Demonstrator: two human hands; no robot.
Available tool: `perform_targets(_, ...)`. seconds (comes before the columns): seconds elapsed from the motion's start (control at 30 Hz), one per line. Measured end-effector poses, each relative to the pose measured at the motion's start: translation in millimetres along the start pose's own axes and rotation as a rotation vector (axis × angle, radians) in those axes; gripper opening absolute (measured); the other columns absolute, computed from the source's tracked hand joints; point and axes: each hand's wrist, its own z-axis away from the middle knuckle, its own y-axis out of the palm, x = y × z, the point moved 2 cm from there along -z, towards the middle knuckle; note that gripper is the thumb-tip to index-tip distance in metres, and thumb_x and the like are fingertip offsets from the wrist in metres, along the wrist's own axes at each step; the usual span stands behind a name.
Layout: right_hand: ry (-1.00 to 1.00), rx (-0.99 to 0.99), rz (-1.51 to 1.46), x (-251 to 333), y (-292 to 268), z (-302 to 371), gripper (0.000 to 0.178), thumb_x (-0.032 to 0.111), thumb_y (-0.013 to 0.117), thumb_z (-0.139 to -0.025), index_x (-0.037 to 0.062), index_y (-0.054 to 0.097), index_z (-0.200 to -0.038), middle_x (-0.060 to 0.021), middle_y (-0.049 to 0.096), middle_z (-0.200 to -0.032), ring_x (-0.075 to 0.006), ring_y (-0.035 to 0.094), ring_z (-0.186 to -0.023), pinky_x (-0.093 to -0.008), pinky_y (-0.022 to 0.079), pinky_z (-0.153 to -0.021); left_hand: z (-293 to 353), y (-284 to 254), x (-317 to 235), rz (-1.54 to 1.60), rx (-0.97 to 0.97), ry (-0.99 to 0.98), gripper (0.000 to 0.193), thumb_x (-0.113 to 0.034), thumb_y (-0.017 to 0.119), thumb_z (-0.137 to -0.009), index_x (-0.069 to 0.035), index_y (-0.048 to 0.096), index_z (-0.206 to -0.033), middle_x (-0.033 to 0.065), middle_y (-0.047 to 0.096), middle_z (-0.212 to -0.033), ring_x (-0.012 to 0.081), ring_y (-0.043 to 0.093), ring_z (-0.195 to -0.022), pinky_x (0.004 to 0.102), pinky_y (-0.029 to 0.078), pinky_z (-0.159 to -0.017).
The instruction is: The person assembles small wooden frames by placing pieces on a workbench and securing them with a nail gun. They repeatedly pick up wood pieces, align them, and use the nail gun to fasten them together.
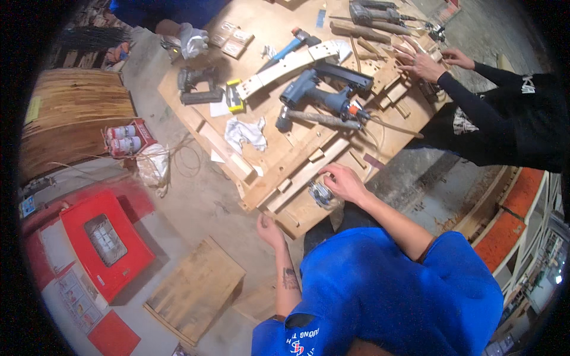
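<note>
My left hand (271, 231) is at the near corner of the workbench, its fingers closed at the end of a long pale wooden strip (309, 171). Small wooden blocks (284, 185) sit along that strip. My right hand (345, 183) is over the bench's near edge, fingers curled and pinched together; whatever is between them is too small to tell. Just below those fingertips lies a clump of small grey metal pieces (320, 194). A blue-grey nail gun (314, 92) with an orange hose fitting rests beyond, beside a hammer (320, 117) with a wooden handle.
A curved wooden piece with holes (288, 69), a white rag (245, 133) and another nail gun (199, 85) lie on the workbench (297, 210). At right a co-worker's hands (423, 64) handle wood; a gloved hand (193, 41) shows far left. A wooden box (196, 291) and red panel (107, 243) stand left.
</note>
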Motion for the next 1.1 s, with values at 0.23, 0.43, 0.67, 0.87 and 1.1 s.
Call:
perform_targets(0.23,-0.582,-0.209,0.116,48,-3,-70,0.017,0.012,0.069,-0.089,0.0064,0.074,-0.105,-0.0135,0.073,-0.099,-0.0329,0.070,-0.093,-0.0425,0.056,-0.086,-12,24,-72,-0.121,-0.068,0.372,0.032,-0.012,0.061,-0.098,-0.001,0.067,-0.128,0.0189,0.066,-0.122,0.0350,0.061,-0.113,0.0461,0.047,-0.099)
perform_targets(0.43,-0.667,-0.322,0.125,120,-12,-178,0.033,0.015,0.070,-0.088,0.0064,0.069,-0.120,-0.0161,0.070,-0.107,-0.0362,0.065,-0.106,-0.0459,0.053,-0.096,-66,98,-140,-0.220,0.107,0.933,0.021,-0.011,0.066,-0.094,-0.005,0.071,-0.114,0.0141,0.067,-0.100,0.0345,0.062,-0.099,0.0464,0.047,-0.089)
perform_targets(0.67,-0.332,-0.346,0.452,175,-37,-377,0.096,0.043,0.080,-0.079,0.0228,0.036,-0.162,-0.0261,0.051,-0.145,-0.0440,0.050,-0.135,-0.0563,0.043,-0.111,-81,140,-154,-0.261,0.168,1.008,0.010,-0.014,0.072,-0.090,-0.007,0.066,-0.094,0.0110,0.063,-0.089,0.0310,0.060,-0.088,0.0443,0.046,-0.081)
perform_targets(0.87,-0.128,-0.311,0.592,179,-26,-503,0.109,0.062,0.082,-0.077,0.0300,0.028,-0.166,-0.0275,0.044,-0.154,-0.0472,0.039,-0.145,-0.0612,0.037,-0.115,-93,147,-145,-0.291,0.231,0.973,0.015,-0.018,0.075,-0.087,-0.008,0.066,-0.093,0.0084,0.063,-0.086,0.0287,0.059,-0.084,0.0428,0.044,-0.077)
perform_targets(1.1,-0.178,-0.339,0.903,174,0,-556,0.131,0.065,0.090,-0.069,0.0420,0.007,-0.168,-0.0317,0.052,-0.139,-0.0481,0.053,-0.129,-0.0585,0.045,-0.103,-96,144,-147,-0.263,0.288,0.975,0.021,-0.022,0.075,-0.082,-0.008,0.068,-0.095,0.0080,0.065,-0.091,0.0274,0.062,-0.090,0.0421,0.044,-0.082)
